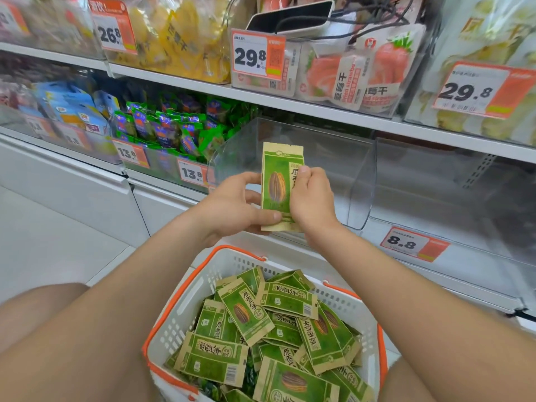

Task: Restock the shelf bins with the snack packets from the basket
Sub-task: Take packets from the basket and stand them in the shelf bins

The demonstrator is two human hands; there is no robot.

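Both hands hold one green and tan sunflower seed packet (277, 181) upright, just in front of the open mouth of a clear plastic shelf bin (319, 152). The left hand (235, 204) pinches its lower edge, thumb across the front and fingers behind. The right hand (310, 198) curls round its right edge, thumb pressed on the printed face. The bin's curved side wall stands just right of the hands, and the next clear bin (435, 192) further right shows only bare shelf inside.

Below the forearms sits a white basket (179, 309) with an orange rim, heaped with more seed packets (261, 329) lying at all angles. The shelving is white, over a pale floor.

An orange price tag (406, 242) under the right-hand bin reads 8.8. To the left, a bin of green and purple packets (174, 126) carries tags reading 13.8. On the shelf above, a tag (252, 56) reads 29.8 beside pouches marked "dried strawberry" (348, 74), with a phone (290, 17) resting on top.
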